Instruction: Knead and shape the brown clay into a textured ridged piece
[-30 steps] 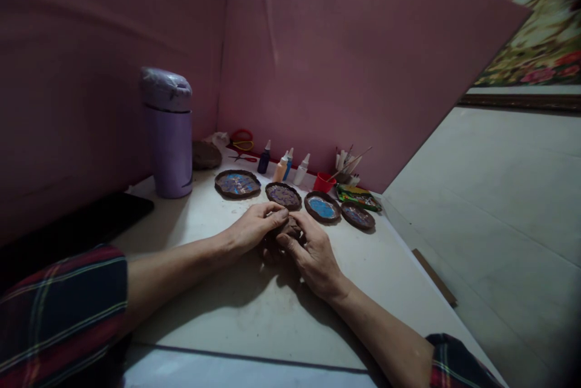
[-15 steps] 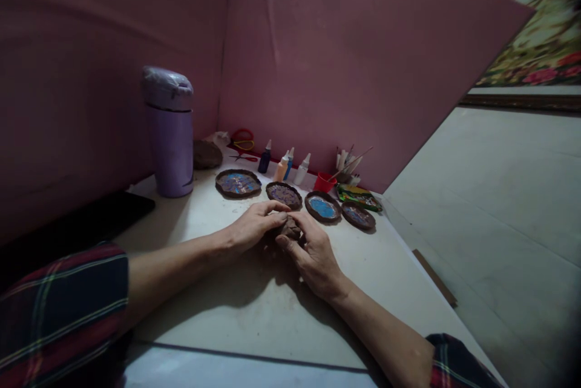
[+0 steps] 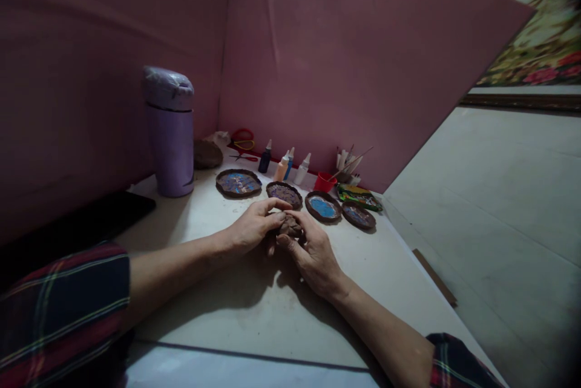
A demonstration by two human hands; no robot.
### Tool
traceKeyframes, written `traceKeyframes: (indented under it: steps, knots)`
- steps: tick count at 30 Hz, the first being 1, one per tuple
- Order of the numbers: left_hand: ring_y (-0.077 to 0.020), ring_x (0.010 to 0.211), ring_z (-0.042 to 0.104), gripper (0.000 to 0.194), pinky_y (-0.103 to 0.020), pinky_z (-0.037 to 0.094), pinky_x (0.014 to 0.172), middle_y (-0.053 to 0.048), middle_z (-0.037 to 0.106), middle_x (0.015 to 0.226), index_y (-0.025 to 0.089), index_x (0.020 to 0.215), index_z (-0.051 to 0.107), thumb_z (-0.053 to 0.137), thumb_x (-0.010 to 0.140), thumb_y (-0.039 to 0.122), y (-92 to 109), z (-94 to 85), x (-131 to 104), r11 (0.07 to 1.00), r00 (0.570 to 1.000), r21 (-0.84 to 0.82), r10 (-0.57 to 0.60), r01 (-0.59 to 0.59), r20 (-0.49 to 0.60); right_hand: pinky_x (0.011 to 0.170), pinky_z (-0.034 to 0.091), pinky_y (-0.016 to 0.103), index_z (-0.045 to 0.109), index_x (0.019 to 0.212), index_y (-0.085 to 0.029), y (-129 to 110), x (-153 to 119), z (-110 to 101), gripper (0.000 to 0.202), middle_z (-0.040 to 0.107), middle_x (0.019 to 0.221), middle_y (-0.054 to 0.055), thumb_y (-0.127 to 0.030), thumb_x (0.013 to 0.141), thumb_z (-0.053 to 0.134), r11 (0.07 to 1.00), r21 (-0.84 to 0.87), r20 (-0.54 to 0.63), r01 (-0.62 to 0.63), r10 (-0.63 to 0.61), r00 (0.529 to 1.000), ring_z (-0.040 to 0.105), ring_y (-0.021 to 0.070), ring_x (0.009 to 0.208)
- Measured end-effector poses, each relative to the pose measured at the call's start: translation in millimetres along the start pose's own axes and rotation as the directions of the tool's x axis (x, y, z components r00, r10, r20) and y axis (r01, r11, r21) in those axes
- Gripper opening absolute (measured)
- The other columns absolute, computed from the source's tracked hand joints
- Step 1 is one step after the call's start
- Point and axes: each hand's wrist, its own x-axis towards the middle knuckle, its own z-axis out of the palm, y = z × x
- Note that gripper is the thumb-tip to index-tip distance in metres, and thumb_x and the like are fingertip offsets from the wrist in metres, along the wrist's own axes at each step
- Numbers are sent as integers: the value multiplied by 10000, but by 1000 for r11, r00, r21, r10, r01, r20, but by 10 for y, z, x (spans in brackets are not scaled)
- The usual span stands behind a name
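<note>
A small lump of brown clay (image 3: pixel 289 227) is held between both hands above the middle of the table. My left hand (image 3: pixel 254 227) grips it from the left, thumb on top and fingers curled around the far side. From the right, my right hand (image 3: pixel 315 255) closes on the same lump, its thumb on the near side. Part of the clay is hidden by the fingers. Just beyond the hands lie shallow brown clay dishes with painted insides: one purple (image 3: pixel 284 194), one bright blue (image 3: pixel 323 207), one blue and brown (image 3: pixel 238 183), and a small dark one (image 3: pixel 358 216).
A tall purple tumbler (image 3: pixel 170 146) stands at the left, a larger clay lump (image 3: pixel 207 154) behind it. Paint bottles (image 3: pixel 281 167), scissors (image 3: pixel 245 158), a red cup (image 3: pixel 324 181) and brushes (image 3: pixel 348 164) line the back. Pink panels (image 3: pixel 299 61) enclose the table.
The clay lump has shifted and turned slightly between my fingers, and a left fingertip now shows below it. The arms and the things on the table stay in place.
</note>
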Motion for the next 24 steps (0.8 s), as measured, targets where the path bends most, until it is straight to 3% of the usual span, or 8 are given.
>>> traceKeyframes:
  steps: [7,14,24]
  knots:
    - [-96,468,553,303,-186,394,428,-8,622,644,126,962,561,639,718,288,28,14,0,1000,999,-17,24,-25,-46,824,463,322,529,1152,-203,-7,-10,4,381,618,1053,60,-395,828,582,999,29,24,-17,16,1000,586,201,944]
    - [-72,347,471,276,-179,345,347,30,582,575,143,941,536,619,714,276,50,20,-9,1000,1000,14,4,-4,-14,840,464,339,532,1148,-210,-21,-22,5,362,624,1065,64,-383,833,579,1000,17,29,-21,21,999,591,210,951]
    - [-117,527,569,195,-204,424,474,0,608,646,140,882,574,595,694,189,74,33,-23,998,997,51,38,-34,-73,843,459,332,520,1157,-218,-16,-20,7,367,617,1083,55,-370,830,587,999,13,42,-30,29,999,588,201,960]
